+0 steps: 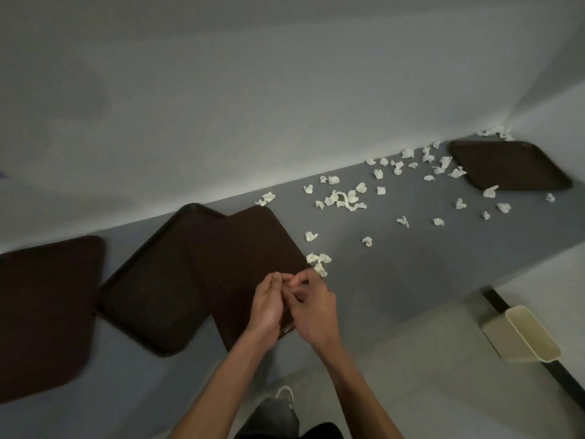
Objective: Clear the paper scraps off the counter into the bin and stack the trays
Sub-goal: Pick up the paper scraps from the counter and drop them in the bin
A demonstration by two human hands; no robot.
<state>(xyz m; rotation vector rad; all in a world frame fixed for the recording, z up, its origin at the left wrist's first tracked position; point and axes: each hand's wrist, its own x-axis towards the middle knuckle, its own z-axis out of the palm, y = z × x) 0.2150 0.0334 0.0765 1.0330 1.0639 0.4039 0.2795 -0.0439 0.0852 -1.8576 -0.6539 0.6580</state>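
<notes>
**Hands together over tray corner, scraps just beyond**

Nearest: left hand (267,307) and right hand (311,307) meeting above the near edge of the counter (395,267), fingers (276,278) curled toward each other, tips touching. Anything pinched between them: cannot tell, too small and shadowed. Beneath them, the corner of a dark tray (247,248) overlapping a second tray (152,289); a third (44,312) to the left.

Closest scraps (319,263) just past the right fingertips, up and to the right, touching the tray edge. Right hand nearer, so likely the one to gather them. Bin (522,334) lower right, on the floor, well apart.

Farther along, loose scraps strewn rightward toward a fourth tray (509,166) by the wall. Most clearing not yet done; trays not yet squarely stacked.
</notes>
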